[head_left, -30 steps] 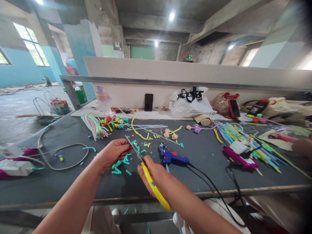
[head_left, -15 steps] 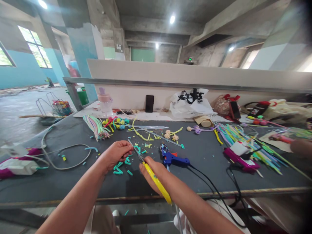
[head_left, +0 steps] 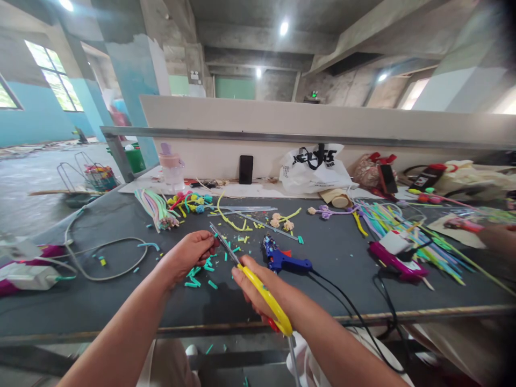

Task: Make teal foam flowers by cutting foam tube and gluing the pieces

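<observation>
My right hand [head_left: 256,285] is wrapped round a pair of scissors [head_left: 266,298] with a yellow handle; a bit of red shows beneath the palm. The metal blades point away to the upper left, their tips beside my left hand [head_left: 197,250]. That hand is closed in a pinch, with a small teal bit showing at the fingertips against the blades; most of it is hidden. Cut teal pieces [head_left: 195,280] of fuzzy stem lie scattered under and beside my left hand. A blue glue gun [head_left: 288,262] rests on its side to the right of the scissors.
A bundle of pastel fuzzy stems [head_left: 155,209] lies at the left, more stems [head_left: 387,220] at the right. A magenta-and-white device [head_left: 397,260] sits near them. Behind stand a bottle [head_left: 171,172], a phone [head_left: 245,169] and a white bag [head_left: 312,169]. Another person's hand [head_left: 489,231] is at far right.
The scissors' blades reach a little further past my left fingertips, and red at the handle has come into view. My left hand keeps its pinch. The whole view has shifted slightly.
</observation>
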The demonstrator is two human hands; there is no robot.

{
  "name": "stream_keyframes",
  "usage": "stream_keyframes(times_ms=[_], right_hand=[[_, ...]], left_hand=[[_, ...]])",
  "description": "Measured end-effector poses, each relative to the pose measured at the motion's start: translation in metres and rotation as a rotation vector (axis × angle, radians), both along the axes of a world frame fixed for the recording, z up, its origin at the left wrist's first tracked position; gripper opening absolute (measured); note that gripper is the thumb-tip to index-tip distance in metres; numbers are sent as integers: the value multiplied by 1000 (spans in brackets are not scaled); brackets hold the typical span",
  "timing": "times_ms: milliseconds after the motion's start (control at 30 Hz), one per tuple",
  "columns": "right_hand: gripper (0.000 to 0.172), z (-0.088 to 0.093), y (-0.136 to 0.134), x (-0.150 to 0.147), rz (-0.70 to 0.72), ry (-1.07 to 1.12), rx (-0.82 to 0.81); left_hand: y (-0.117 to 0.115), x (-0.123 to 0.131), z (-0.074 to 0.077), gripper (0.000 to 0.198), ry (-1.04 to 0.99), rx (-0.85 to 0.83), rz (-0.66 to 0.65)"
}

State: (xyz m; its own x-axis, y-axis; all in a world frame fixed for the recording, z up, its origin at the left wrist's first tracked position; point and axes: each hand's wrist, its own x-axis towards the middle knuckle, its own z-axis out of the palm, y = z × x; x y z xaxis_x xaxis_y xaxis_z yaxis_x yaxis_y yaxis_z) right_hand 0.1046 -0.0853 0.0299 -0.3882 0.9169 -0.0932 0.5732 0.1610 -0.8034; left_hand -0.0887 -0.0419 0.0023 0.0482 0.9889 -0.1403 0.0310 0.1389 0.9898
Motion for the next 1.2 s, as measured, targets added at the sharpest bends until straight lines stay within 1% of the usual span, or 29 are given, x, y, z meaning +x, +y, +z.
stream_keyframes(times_ms=[100,200,333,500,767,1000,1200], right_hand=[[17,-8,3,-1,69,-63,98],[17,-13,4,-3,45,-81,172],[19,-13,2,-5,-18,-55,121],[19,-8,1,-5,4,-47,50],[14,-13,4,-3,94,-64,126],[14,-10,3,-4,98,-111,115],[15,-13,5,-4,87,-133,123]], left_hand=[[0,1,0,31,10,2,-4],[-2,0,1,32,18,-1,-4],[-5,-2,2,32,21,-3,2],[-6,-4,3,30,32,-10,7],[-6,0,7,24,82,1,16],[-4,0,8,22,94,37,-10],[-3,-2,6,23,108,35,-26]])
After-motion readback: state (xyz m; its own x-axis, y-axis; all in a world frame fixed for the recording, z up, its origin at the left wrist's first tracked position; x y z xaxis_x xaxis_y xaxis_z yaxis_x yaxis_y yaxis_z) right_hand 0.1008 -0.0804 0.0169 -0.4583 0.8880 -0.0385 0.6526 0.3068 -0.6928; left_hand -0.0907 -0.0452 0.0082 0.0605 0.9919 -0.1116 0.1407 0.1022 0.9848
